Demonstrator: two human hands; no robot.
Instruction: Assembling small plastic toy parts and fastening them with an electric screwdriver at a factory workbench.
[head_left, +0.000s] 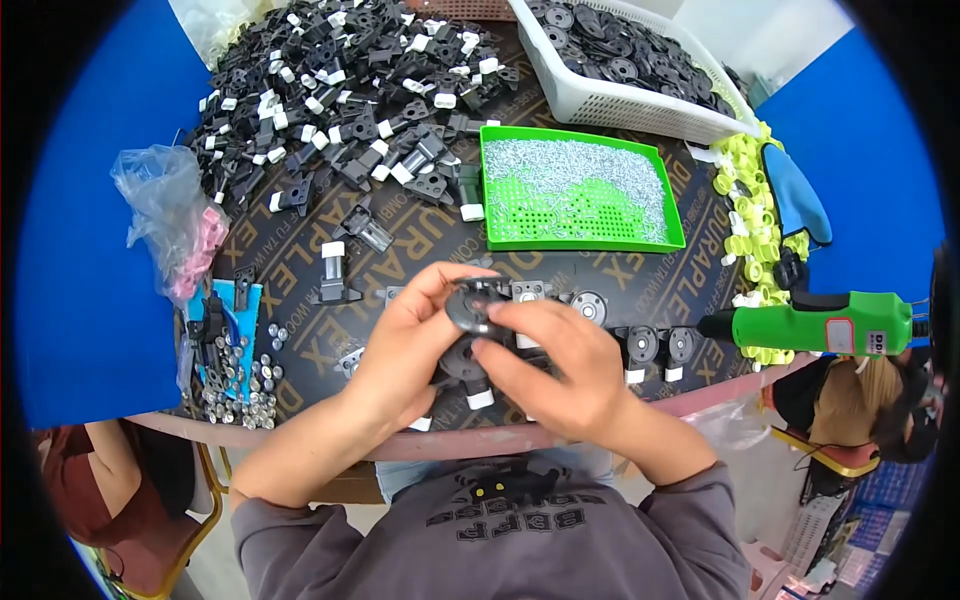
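Note:
At the near middle of the table, my two hands meet over black plastic parts. My left hand [405,340] is closed around a black round disc [470,312], its thumb and fingers at the rim. Just below lies a black bracket [462,362] with a white tip [481,400]; whether it touches the disc is hard to tell. My right hand [565,365] pinches at the disc's right side, thumb and forefinger bent. Behind and beside the hands stand more black brackets with round discs [641,345], partly hidden by my fingers.
A heap of black brackets with white tips [350,100] fills the far left. Small screws fill a green tray [500,243]; black discs fill a white basket [560,95]. A green electric screwdriver [820,325] lies at right, near yellow rings [738,170]. Metal rollers [255,390] sit left.

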